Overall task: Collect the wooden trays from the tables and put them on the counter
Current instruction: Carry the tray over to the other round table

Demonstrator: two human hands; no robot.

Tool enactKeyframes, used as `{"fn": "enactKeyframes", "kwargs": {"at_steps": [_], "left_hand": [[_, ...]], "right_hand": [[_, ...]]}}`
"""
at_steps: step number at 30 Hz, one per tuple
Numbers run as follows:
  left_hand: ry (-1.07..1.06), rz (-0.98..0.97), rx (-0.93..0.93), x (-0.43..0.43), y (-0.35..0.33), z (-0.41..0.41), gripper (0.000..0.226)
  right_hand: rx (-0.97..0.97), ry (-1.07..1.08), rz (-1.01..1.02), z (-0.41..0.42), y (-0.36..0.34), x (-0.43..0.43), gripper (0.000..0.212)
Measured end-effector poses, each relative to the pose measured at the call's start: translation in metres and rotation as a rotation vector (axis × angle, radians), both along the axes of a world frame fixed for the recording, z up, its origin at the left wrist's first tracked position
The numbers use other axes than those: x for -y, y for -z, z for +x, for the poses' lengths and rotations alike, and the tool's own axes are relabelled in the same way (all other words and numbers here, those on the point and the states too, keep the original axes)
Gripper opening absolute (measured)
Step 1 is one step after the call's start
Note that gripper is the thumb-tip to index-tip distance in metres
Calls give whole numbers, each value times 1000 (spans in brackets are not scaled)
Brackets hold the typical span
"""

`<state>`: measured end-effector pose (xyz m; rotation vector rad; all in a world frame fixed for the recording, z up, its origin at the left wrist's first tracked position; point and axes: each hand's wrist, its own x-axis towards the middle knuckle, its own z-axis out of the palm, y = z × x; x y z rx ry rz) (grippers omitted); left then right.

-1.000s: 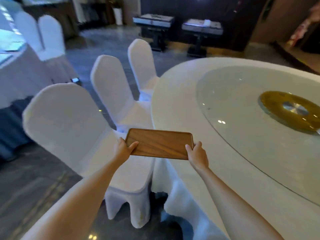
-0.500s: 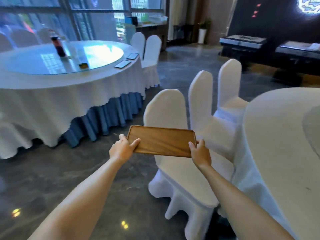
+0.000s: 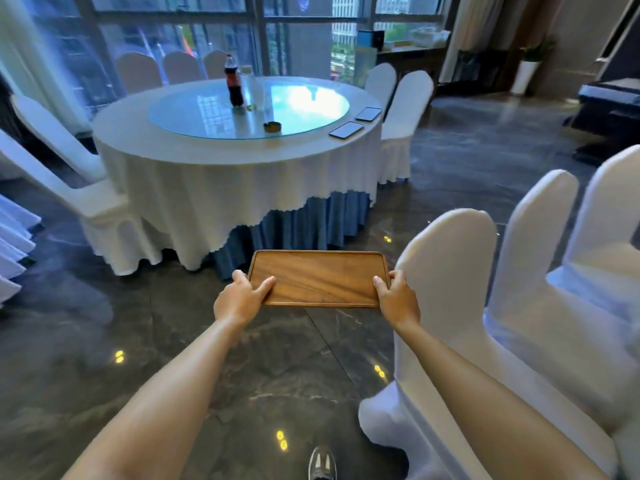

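Both hands are holding the tray (image 3: 317,278) level at the frame's centre, above the dark floor (image 3: 104,341). The left hand (image 3: 239,299) is gripping its left edge, thumb on top; the right hand (image 3: 398,299) is gripping its right edge. A round table (image 3: 235,161) is standing in the upper left, chairs (image 3: 450,271) at the right.
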<state>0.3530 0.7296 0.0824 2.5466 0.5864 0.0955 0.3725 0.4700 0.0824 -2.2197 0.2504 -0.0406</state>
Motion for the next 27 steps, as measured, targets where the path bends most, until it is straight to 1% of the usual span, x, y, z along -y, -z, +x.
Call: {"fn": "enactKeyframes", "kwargs": {"at_steps": [6,11,15,20,27], "left_hand": [[-44,20,-24,-32,-4,112,66],[-34,36,29,-47,-23,210,67],[-23,40,12,-60,-24,277,68],[48,40,0,-78,-11,367,63],[233,54,-41,-93,-11,527,66]], "right_hand": [[-7,-55,4,124,2,-33,40],[49,-40,0,222,-17,-46,40],[46,-31,-30,287,-22,-60,40],[3,17,-43,366,-9,-76,43],[-69,139,-60,482,-3,-90,45]]}}
